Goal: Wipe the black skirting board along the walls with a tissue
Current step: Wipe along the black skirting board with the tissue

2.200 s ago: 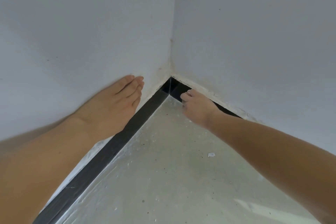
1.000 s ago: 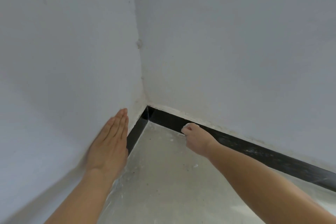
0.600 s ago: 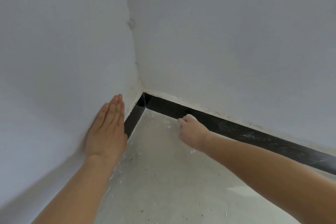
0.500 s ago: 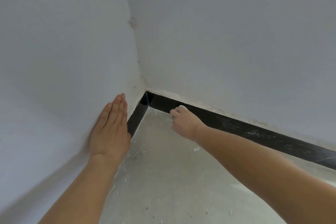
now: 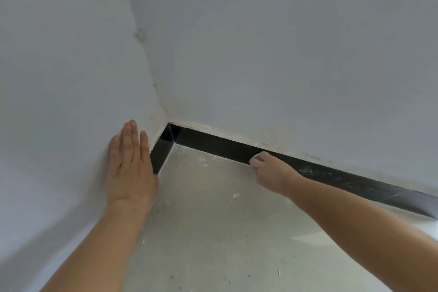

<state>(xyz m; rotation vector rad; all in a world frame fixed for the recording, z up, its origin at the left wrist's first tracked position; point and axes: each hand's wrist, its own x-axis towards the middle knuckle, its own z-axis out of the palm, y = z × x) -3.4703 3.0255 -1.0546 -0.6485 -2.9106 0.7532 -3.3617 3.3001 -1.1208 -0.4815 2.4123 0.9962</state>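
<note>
White walls [image 5: 284, 54] meet beyond both hands, above a dusty floor [image 5: 225, 232]. The black skirting board [image 5: 213, 144] runs behind the right hand [image 5: 272, 173], whose curled fingers press a small white tissue [image 5: 256, 156] against it. The left hand [image 5: 129, 168] lies flat on the left wall [image 5: 59, 102], fingers straight.

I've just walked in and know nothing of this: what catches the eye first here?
The black skirting board stands out, bending round the room's corner. The right hand holds a white tissue against it, right of the corner; the left hand lies flat on the left wall.
</note>
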